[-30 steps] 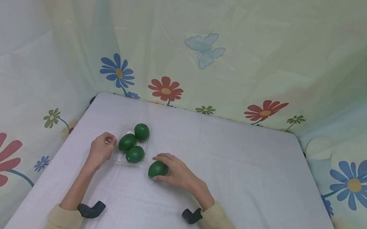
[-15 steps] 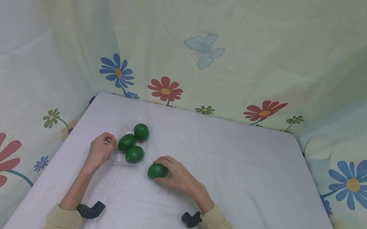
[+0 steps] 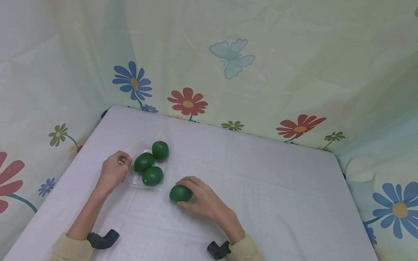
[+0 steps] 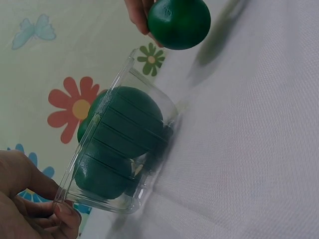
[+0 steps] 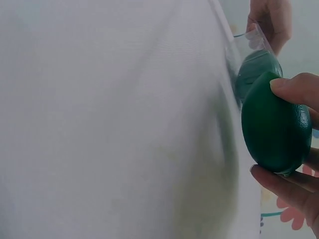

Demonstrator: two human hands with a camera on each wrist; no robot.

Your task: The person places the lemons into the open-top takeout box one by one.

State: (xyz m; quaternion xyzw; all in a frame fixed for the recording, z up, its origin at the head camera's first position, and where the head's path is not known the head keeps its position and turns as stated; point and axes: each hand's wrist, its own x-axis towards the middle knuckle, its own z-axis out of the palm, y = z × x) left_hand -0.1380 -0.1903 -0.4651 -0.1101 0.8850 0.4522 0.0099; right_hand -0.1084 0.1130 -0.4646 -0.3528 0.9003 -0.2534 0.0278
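My left hand pinches the left rim of a clear plastic tray between thumb and fingers. Inside the tray lie three glossy dark green limes: a far lime, a left lime and a near lime. To the right of the tray, my right hand grips another lime, thumb on one side and fingertips on the other. This lime appears to be just above the cloth, apart from the tray. Its right side is hidden by my hand in the head view.
A white cloth covers the table, with some creases. Flower-printed curtains stand behind the table and at both sides. Dark wrist-worn devices sit on my left wrist and right wrist.
My right hand's fingers have closed more snugly over the lime, which has barely shifted. The left hand and the tray stay in place.
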